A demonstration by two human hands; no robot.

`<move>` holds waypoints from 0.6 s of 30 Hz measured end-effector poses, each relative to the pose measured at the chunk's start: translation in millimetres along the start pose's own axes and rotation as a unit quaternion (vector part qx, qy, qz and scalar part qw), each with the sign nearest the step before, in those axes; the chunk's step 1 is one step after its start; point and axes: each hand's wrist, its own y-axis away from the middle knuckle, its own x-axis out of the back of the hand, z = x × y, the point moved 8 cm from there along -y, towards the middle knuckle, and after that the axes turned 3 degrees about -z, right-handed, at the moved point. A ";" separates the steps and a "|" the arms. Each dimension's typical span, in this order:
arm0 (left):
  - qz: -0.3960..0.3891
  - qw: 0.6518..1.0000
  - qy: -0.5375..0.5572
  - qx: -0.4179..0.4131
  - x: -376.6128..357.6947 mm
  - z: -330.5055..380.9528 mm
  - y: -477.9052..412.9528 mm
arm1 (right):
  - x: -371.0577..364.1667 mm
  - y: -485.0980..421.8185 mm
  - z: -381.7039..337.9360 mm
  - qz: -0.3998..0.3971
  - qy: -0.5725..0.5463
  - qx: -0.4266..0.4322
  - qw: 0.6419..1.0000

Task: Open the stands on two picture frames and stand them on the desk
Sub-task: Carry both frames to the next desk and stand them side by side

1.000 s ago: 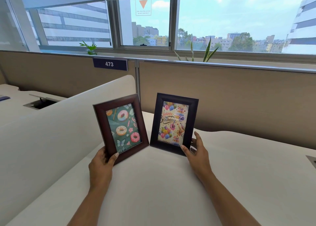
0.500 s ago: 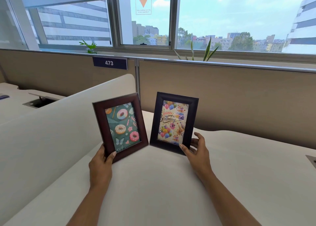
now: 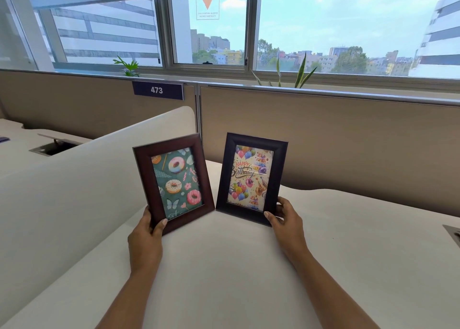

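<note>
Two dark wooden picture frames stand upright side by side on the white desk (image 3: 249,266), their inner bottom corners nearly touching. The left frame (image 3: 142,169) shows doughnuts on green and leans to the left. My left hand (image 3: 145,241) grips its lower left corner, thumb on the front. The right frame (image 3: 280,169) shows a "Happy Birthday" balloon picture. My right hand (image 3: 286,219) holds its lower right corner, thumb on the front and fingers behind. The stands at the backs are hidden.
A white curved divider (image 3: 62,191) runs along the desk's left side. A beige partition (image 3: 348,141) with a "473" label (image 3: 157,90) closes off the back. A cable port (image 3: 453,234) sits at the desk's right edge. Windows and plants are behind.
Both frames stay in nearly the same place. My right hand has slid up a little and closed round the birthday frame's lower right corner.
</note>
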 end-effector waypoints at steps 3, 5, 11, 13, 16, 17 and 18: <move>0.000 1.000 0.003 0.007 -0.5 -2.9 -0.8 | 0.5 0.0 0.8 0.001 0.000 -0.002 1.000; -0.001 1.000 0.007 0.007 -0.3 -4.1 -1.5 | 0.7 0.2 0.3 0.002 0.002 -0.004 1.000; -0.012 1.000 -0.010 0.006 -2.1 -5.7 -2.6 | 1.5 1.5 -1.4 0.003 -0.001 -0.013 1.000; -0.014 1.000 -0.019 0.004 -2.4 -4.7 -2.2 | 0.8 3.0 -3.3 0.001 -0.002 -0.015 1.000; -0.019 1.000 -0.010 0.005 -3.2 -3.6 -1.3 | -0.7 3.3 -4.3 -0.002 -0.006 -0.020 1.000; -0.022 1.000 -0.010 0.008 -3.5 -3.1 -0.8 | -1.1 3.3 -4.8 -0.002 -0.004 -0.022 1.000; -0.023 1.000 -0.012 0.011 -3.6 -2.7 -0.5 | -1.4 3.0 -4.8 -0.001 -0.005 -0.024 1.000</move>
